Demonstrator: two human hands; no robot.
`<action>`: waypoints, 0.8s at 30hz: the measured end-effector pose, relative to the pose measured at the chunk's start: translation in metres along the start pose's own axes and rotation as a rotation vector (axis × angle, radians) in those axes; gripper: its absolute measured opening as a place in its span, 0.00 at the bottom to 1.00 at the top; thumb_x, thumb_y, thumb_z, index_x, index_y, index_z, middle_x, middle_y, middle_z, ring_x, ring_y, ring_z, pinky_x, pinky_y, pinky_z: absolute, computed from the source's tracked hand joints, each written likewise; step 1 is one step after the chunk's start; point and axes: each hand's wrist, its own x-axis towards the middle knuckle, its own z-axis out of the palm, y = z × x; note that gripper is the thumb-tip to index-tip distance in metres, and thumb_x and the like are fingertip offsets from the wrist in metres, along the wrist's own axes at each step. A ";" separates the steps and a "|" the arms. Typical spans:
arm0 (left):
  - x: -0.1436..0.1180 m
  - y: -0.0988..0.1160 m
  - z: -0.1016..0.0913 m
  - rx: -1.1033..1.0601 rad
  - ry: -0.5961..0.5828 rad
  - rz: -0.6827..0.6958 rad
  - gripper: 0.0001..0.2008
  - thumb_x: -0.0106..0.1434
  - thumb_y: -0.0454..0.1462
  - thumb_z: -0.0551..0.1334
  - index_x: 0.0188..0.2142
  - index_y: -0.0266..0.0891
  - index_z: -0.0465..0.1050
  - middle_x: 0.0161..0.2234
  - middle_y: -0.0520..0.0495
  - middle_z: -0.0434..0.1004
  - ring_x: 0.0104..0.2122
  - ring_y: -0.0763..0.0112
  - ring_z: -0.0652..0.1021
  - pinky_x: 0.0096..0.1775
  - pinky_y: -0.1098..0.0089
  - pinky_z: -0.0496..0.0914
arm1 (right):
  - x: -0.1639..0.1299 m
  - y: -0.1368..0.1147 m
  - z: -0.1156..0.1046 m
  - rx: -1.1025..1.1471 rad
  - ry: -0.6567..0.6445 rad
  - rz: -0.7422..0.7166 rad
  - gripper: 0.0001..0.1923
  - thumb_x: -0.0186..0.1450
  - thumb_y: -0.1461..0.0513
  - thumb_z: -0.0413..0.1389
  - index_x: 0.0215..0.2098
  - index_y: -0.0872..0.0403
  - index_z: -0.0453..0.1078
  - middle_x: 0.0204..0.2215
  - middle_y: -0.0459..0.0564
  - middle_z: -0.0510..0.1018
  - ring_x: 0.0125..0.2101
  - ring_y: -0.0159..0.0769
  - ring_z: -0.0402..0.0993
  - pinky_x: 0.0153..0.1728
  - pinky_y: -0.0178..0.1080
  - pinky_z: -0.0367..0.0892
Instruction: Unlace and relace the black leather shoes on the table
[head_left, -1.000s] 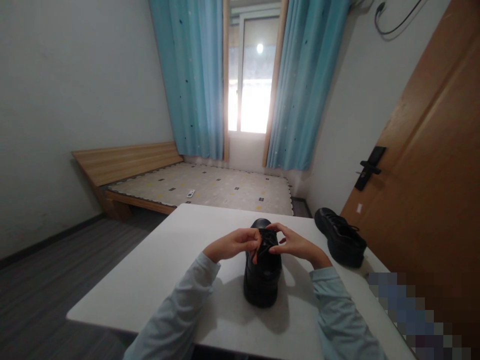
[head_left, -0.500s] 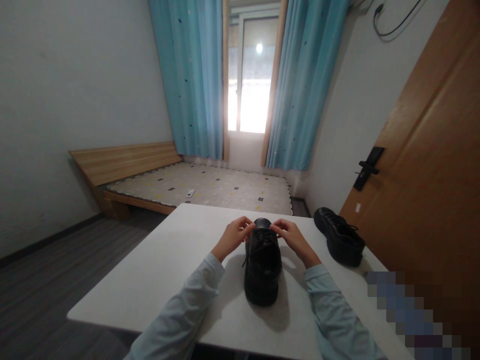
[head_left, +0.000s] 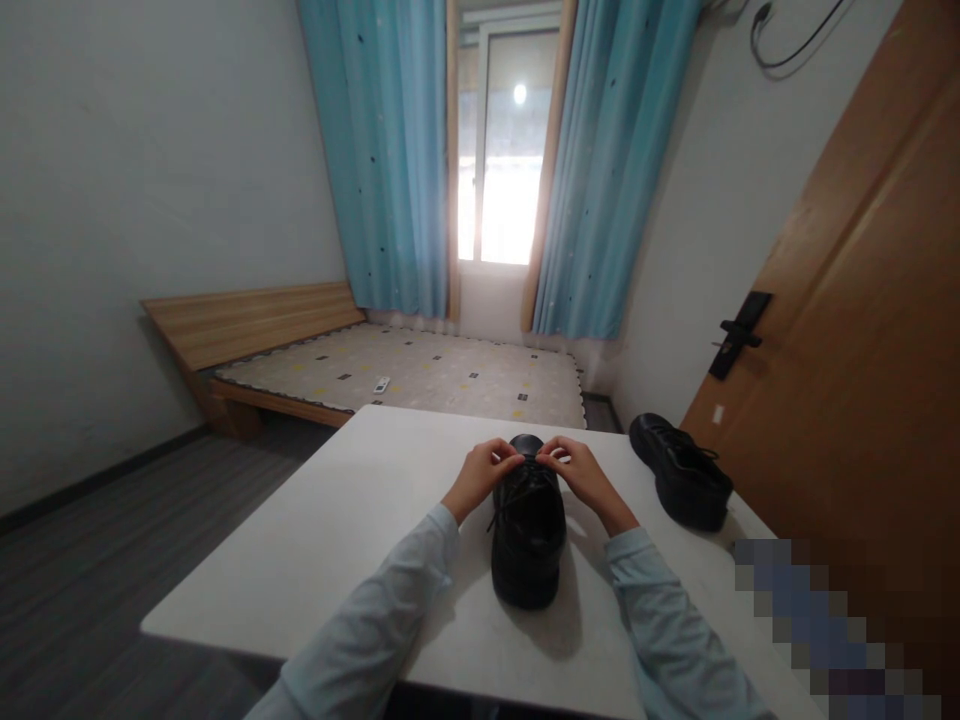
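A black lace-up shoe [head_left: 526, 575] stands upright on the white table [head_left: 322, 545], its toe pointing away from me and its heel towards me. Over its front, my left hand [head_left: 484, 474] pinches the black shoelace [head_left: 519, 486] from the left, thumb and finger together. My right hand [head_left: 576, 472] pinches at the same lacing from the right, close to the other fingertips. The exact bit of lace between the fingers is too small to make out. A loose lace end hangs on the shoe's left side.
Another black shoe [head_left: 688, 475] lies near the table's right edge, beside the wooden door [head_left: 840, 330]. Beyond the table is a bed with a patterned mattress [head_left: 420, 365], a small white object [head_left: 382, 385] on it. Blue curtains [head_left: 394, 150] flank the window.
Both hands have moved inward over the lacing, so their fingertips are closer together. The shoe stays in place on the table.
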 end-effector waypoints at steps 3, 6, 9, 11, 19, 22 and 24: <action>0.000 0.001 0.000 0.016 -0.021 0.027 0.14 0.55 0.45 0.61 0.29 0.35 0.71 0.26 0.49 0.74 0.26 0.72 0.72 0.29 0.72 0.66 | 0.000 0.001 0.002 -0.052 0.017 -0.026 0.12 0.58 0.53 0.56 0.29 0.55 0.70 0.30 0.50 0.76 0.32 0.37 0.71 0.38 0.41 0.67; -0.003 0.003 -0.001 0.059 -0.009 0.043 0.11 0.58 0.43 0.59 0.29 0.36 0.68 0.25 0.50 0.72 0.26 0.72 0.71 0.31 0.71 0.66 | -0.001 0.000 0.002 -0.075 0.050 -0.044 0.10 0.59 0.55 0.55 0.28 0.54 0.68 0.31 0.50 0.76 0.33 0.37 0.71 0.39 0.41 0.66; -0.004 0.001 -0.002 0.079 0.000 0.024 0.09 0.60 0.42 0.57 0.29 0.38 0.66 0.23 0.52 0.70 0.26 0.72 0.71 0.30 0.71 0.67 | -0.001 0.001 0.000 -0.096 0.078 -0.053 0.09 0.59 0.56 0.54 0.27 0.54 0.66 0.29 0.50 0.75 0.32 0.37 0.71 0.38 0.41 0.66; -0.004 -0.003 -0.002 0.074 0.002 0.003 0.09 0.60 0.42 0.56 0.29 0.38 0.65 0.23 0.52 0.70 0.26 0.72 0.71 0.30 0.70 0.68 | -0.001 0.002 -0.002 -0.122 0.084 -0.044 0.08 0.59 0.57 0.54 0.27 0.54 0.66 0.27 0.49 0.74 0.31 0.37 0.70 0.37 0.41 0.65; -0.001 -0.012 -0.001 -0.023 -0.002 -0.118 0.08 0.60 0.40 0.55 0.29 0.37 0.63 0.25 0.52 0.69 0.26 0.72 0.72 0.32 0.68 0.70 | -0.002 0.010 -0.007 -0.161 0.087 0.002 0.07 0.57 0.59 0.54 0.24 0.53 0.66 0.26 0.48 0.73 0.30 0.36 0.69 0.35 0.40 0.65; -0.001 -0.012 -0.002 0.006 -0.012 -0.145 0.08 0.60 0.40 0.55 0.28 0.37 0.63 0.25 0.51 0.69 0.27 0.72 0.72 0.32 0.68 0.70 | -0.002 0.014 -0.008 -0.192 0.094 0.019 0.09 0.56 0.58 0.55 0.23 0.54 0.66 0.25 0.48 0.73 0.29 0.36 0.69 0.34 0.40 0.65; 0.000 -0.013 -0.004 0.045 -0.026 -0.166 0.08 0.60 0.39 0.55 0.27 0.37 0.64 0.24 0.51 0.70 0.26 0.72 0.72 0.32 0.68 0.70 | -0.002 0.016 -0.009 -0.215 0.104 0.027 0.09 0.56 0.57 0.56 0.22 0.54 0.67 0.25 0.48 0.73 0.29 0.37 0.69 0.34 0.40 0.64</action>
